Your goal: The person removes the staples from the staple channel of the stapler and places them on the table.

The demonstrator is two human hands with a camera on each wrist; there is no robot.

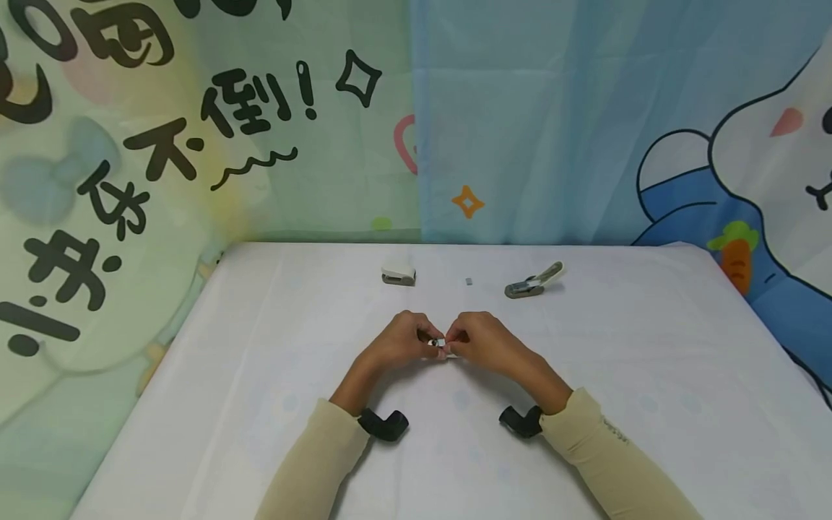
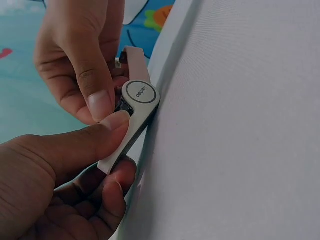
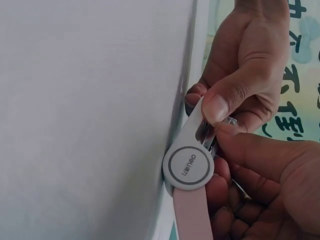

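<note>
Jointly, left hand (image 1: 408, 336) and right hand (image 1: 486, 339) pinch the stapler (image 2: 139, 102) — between their fingertips.

Small stapler (image 3: 189, 172): white body, grey ring and lettering on the round pivot, pale pink arm angled out from it, metal showing along one side. It was about midway across the white table (image 1: 455, 462); contact with it was unclear.

Work surface: table (image 1: 663, 325) covered with a white cloth (image 1: 273, 303), far edge horizontal near mid-height of the head view. Items on the cloth, all at centre to right of centre, near the far edge — closed white-and-grey stapler (image 1: 399, 277), leftmost; small grey piece (image 1: 469, 282), middle; open stapler (image 1: 523, 290), arm raised toward the right — rightmost.
</note>
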